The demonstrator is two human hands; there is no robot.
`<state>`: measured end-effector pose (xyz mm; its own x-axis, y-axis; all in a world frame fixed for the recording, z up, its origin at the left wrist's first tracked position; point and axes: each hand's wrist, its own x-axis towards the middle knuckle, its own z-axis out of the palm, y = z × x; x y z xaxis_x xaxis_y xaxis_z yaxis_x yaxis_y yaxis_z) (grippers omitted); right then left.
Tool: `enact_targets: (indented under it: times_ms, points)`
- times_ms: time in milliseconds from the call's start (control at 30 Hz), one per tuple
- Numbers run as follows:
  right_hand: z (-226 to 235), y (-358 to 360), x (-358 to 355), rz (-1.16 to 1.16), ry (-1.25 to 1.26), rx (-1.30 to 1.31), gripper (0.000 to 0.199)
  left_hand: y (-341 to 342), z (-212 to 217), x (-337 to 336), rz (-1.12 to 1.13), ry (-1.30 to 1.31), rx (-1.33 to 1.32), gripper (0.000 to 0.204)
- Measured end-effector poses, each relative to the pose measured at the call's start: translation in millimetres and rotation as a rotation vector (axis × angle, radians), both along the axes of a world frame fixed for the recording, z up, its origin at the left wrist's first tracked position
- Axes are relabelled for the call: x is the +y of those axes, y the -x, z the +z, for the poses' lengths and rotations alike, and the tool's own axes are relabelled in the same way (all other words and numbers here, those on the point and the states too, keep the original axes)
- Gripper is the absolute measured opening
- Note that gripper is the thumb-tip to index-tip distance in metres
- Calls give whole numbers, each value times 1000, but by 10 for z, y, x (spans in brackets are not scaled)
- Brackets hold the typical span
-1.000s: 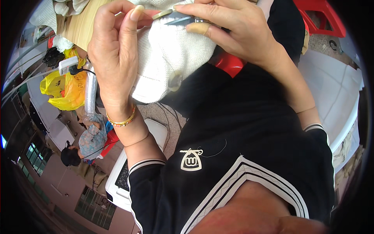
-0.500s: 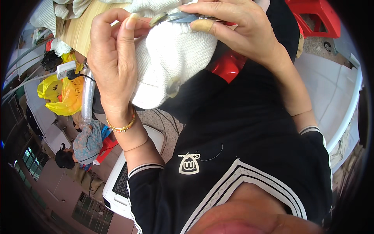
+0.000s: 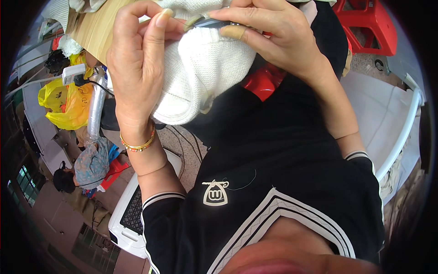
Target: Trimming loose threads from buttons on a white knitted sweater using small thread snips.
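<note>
A white knitted garment [image 3: 214, 52] hangs between my hands, with an olive-grey button [image 3: 194, 21] at its upper edge. Another, paler button [image 3: 206, 104] shows lower on the knit. My right hand [image 3: 278, 32] is closed round small dark thread snips [image 3: 213, 23], and their blades point left to the upper button. Tape or a plaster covers part of the right thumb. Left of that button, my left hand [image 3: 141, 64] is closed in a pinch between thumb and forefinger. What it holds, if anything, is too small to make out.
A wooden tabletop [image 3: 93, 29] lies at the upper left. Yellow plastic bags [image 3: 66, 107] and a white plug adapter [image 3: 73, 73] are at left, above a seated person [image 3: 89, 166]. At right are a red stool [image 3: 372, 25] and a large white tub [image 3: 383, 105].
My left hand has come a little to the right, closer to the button and the snips. The snips' blades look darker and closer together. The whole view has shifted slightly.
</note>
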<state>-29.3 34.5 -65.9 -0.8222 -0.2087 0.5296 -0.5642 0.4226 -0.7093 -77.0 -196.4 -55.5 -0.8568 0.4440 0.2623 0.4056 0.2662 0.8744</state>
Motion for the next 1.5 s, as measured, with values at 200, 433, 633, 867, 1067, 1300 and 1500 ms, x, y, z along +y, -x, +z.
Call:
enact_targets:
  times_ms: [200,433,633,867,1067,1300,1500]
  points:
    - [29,30,-5,26,-19,1,26,-13,24,-23,16,81,-3,17]
    - [62,62,24,47,-56,1,27,-10,11,-28,-1,59,17,17]
    - [-279,349,43,90,-32,545,24,-14,36,38,18,109,55,17]
    - [129,135,44,52,-172,74,24,-25,43,-1,58,121,75,17]
    - [168,185,77,109,-209,66,24,-23,35,18,45,94,63,16]
    - [44,407,119,216,-229,374,23,-36,34,25,60,87,40,16]
    - [6,387,91,202,-211,398,22,-8,5,-5,45,111,71,17]
